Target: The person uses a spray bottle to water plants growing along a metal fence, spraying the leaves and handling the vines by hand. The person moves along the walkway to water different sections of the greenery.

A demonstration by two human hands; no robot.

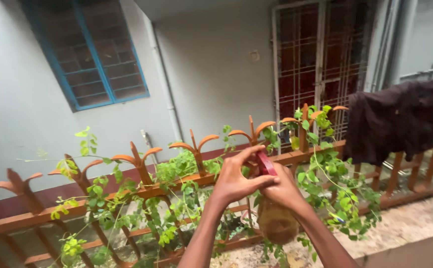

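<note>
I inspect one head view, looking down and outward over a railing; both hands are raised in front of me and meet at the centre of the frame.

The right hand [282,191] is closed around the neck of a brown bottle [277,222]; the bottle's body hangs below that fist, so its long axis runs near upright, tilted slightly, base toward me and mouth away and upward; the contents I cannot tell.

The left hand [236,179] comes in from the left, fingers curled, thumb and forefinger pinched on a red cap [266,163] that sits at the bottle's top; the cap lies just above the right hand and touching the left fingertips; whether it is seated on the mouth or already free I cannot tell, since the hands cover the joint.

The deciding relation: cap directly above bottle on the same axis, left hand on the upper end, right hand on the lower; both are in contact, neither nearer than the other.

Beyond the hands stands an orange railing [142,171] with a green vine [177,198] threaded through it; a dark cloth [400,119] hangs over the rail to the right, well apart; a blue window [90,49] and a grilled door [320,64] face me across the gap.
</note>
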